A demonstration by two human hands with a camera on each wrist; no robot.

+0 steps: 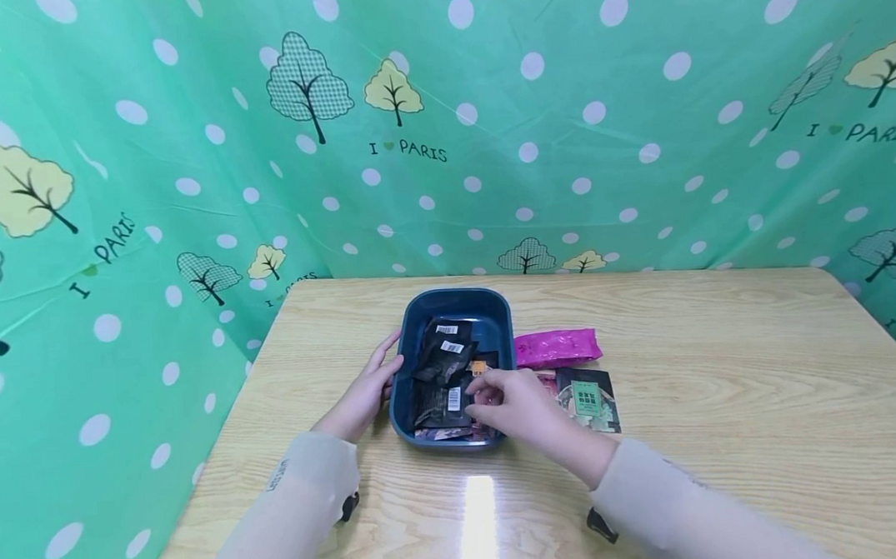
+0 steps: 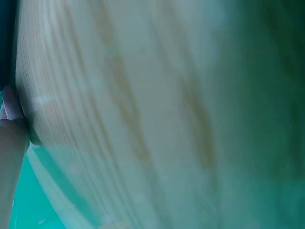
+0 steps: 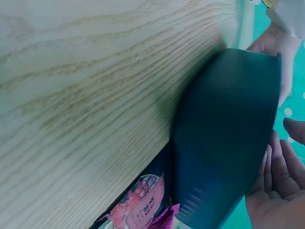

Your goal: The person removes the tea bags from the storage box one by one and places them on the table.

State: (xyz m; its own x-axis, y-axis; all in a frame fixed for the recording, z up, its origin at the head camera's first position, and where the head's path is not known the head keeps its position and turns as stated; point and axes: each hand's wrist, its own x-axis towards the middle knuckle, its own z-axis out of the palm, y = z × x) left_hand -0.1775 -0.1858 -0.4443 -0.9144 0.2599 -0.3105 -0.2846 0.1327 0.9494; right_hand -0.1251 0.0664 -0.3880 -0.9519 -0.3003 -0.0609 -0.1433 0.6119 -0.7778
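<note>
A dark blue plastic bin (image 1: pixel 455 446) stands on the table, holding several black packets (image 1: pixel 444 359) with white barcode labels and some colourful ones. My left hand (image 1: pixel 366 391) rests against the bin's left outer wall; in the left wrist view only part of that hand (image 2: pixel 12 117) shows at the left edge. Over the right rim reaches my right hand (image 1: pixel 517 401), its fingers above the packets by a barcode label. The right wrist view shows this hand (image 3: pixel 281 181) with thumb and fingers apart, and nothing visible between them.
To the right of the bin lie a bright pink packet (image 1: pixel 559 349), a black packet with a green label (image 1: pixel 590 400) and a pink-labelled packet (image 3: pixel 143 202) partly behind my right hand. A green patterned curtain (image 1: pixel 487 144) hangs behind the wooden table (image 1: pixel 723 384).
</note>
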